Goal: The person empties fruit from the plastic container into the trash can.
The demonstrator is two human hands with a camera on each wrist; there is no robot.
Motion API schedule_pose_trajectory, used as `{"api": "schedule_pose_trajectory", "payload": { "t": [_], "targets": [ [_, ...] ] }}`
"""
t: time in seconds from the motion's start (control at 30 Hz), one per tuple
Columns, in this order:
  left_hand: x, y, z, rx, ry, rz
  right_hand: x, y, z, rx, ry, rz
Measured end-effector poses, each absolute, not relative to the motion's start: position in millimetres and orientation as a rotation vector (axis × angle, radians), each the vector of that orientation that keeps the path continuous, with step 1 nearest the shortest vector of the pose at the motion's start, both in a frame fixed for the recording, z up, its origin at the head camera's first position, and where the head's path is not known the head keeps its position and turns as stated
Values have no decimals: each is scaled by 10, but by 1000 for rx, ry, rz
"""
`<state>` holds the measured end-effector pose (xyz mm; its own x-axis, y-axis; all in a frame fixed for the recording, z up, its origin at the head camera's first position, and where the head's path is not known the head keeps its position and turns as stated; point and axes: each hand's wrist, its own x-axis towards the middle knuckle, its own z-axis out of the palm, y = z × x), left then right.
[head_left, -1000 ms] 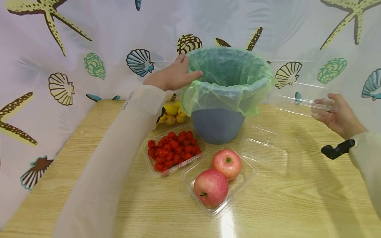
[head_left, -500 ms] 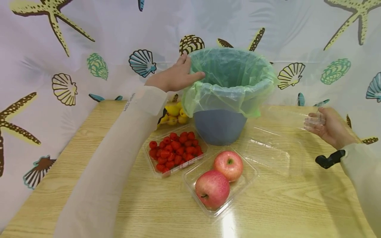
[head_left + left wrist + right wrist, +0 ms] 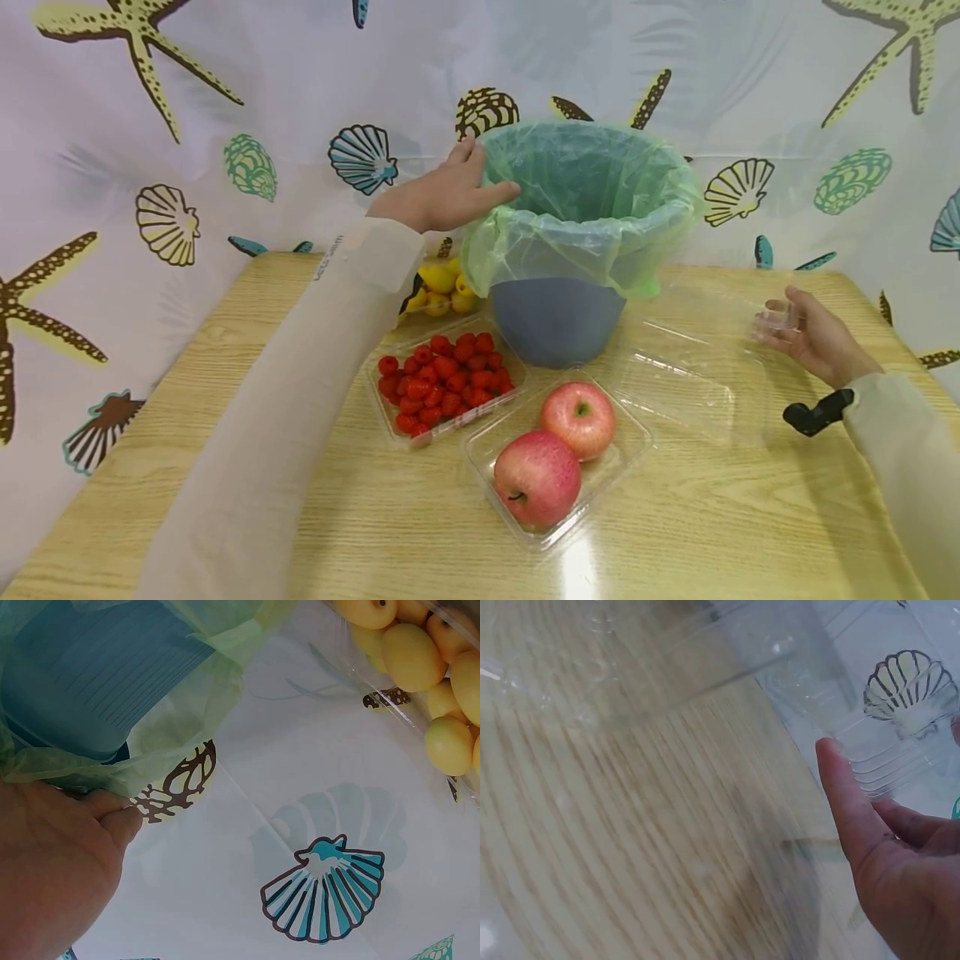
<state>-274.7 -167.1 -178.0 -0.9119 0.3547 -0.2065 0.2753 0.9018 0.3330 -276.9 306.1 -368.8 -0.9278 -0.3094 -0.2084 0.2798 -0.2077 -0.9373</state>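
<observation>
At the upper middle of the head view, my left grip (image 3: 446, 193) holds the rim of the blue bin (image 3: 558, 321), thumb hooked over its green liner (image 3: 551, 246). At the right of the frame, my right grip (image 3: 816, 337) pinches a clear container (image 3: 889, 766) between thumb and partly curled fingers, while two apples (image 3: 537, 479) sit in a clear tray (image 3: 611, 471) at lower middle.

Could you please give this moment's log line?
left hand: holds lined bin's rim; right hand: holds clear plastic container; apples: in clear tray
</observation>
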Motion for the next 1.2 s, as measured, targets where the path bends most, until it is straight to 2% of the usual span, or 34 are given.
{"api": "schedule_pose_trajectory", "payload": {
  "t": [1.2],
  "targets": [
    [-2773, -1671, -1789, 454, 2810, 461, -2769, 3042, -3876, 16, 1588, -2146]
  ]
}}
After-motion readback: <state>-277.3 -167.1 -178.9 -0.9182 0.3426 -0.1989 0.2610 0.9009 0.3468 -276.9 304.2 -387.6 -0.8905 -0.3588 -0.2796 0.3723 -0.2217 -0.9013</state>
